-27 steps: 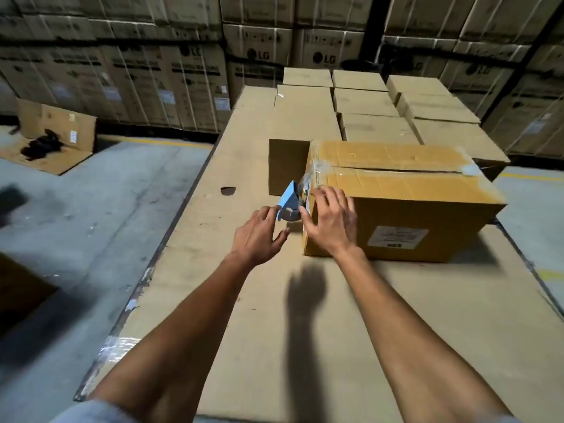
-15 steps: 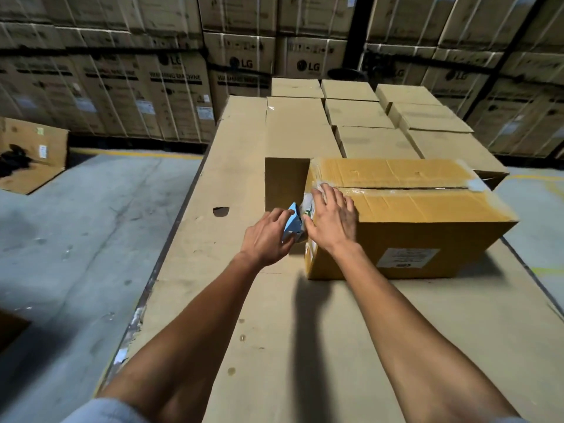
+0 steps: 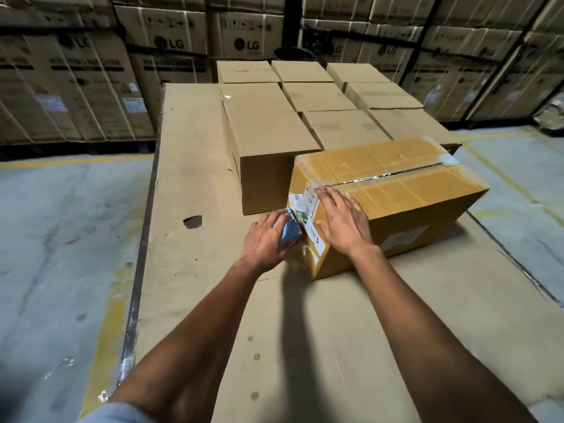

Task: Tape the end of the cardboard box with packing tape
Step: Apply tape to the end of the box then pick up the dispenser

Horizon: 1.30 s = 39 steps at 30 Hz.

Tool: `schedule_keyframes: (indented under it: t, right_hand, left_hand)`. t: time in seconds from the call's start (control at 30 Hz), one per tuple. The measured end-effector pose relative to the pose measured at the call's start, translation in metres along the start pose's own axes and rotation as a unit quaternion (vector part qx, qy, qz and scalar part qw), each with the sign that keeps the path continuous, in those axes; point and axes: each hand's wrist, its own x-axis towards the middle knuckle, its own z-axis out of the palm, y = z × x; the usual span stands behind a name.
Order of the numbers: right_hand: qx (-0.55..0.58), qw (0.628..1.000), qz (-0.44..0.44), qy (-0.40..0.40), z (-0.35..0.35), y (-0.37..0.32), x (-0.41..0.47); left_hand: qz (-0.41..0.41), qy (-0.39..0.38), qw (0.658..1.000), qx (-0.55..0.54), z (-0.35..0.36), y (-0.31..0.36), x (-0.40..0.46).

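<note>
A yellow-brown cardboard box (image 3: 406, 190) lies on a cardboard-covered work surface (image 3: 351, 331), with clear tape along its top seam. My left hand (image 3: 265, 242) grips a blue tape dispenser (image 3: 291, 232) pressed against the box's near left end. My right hand (image 3: 341, 221) lies flat with fingers spread over the top corner of that end, on the tape and white labels (image 3: 308, 209). The tape roll itself is hidden behind my left hand.
A plain brown box (image 3: 268, 141) stands just behind and left of the taped box. Several more sealed boxes (image 3: 345, 96) fill the back of the surface. A hole (image 3: 193, 222) marks the cardboard at left. The surface's left edge drops to concrete floor (image 3: 61, 239). Stacked LG cartons (image 3: 76, 87) line the back.
The view has moved closer and the box now sits angled. My left hand with the dispenser has moved down the box's end, and my right hand has spread flat over the corner.
</note>
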Motion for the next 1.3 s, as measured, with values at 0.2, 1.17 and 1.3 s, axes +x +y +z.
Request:
schedule_keyframes:
  t: [0.2, 1.17, 1.3]
  right_hand:
    - [0.011, 0.999, 0.05, -0.015, -0.001, -0.008, 0.0]
    - [-0.068, 0.991, 0.111, 0.039, 0.003, -0.014, 0.05]
    - [-0.072, 0.992, 0.103, 0.032, 0.004, -0.026, 0.047]
  left_hand:
    - [0.041, -0.007, 0.999, -0.024, 0.009, -0.007, -0.005]
    - [0.086, 0.014, 0.99, -0.114, 0.058, -0.02, 0.019]
    - [0.086, 0.025, 0.994, -0.067, 0.05, -0.029, 0.002]
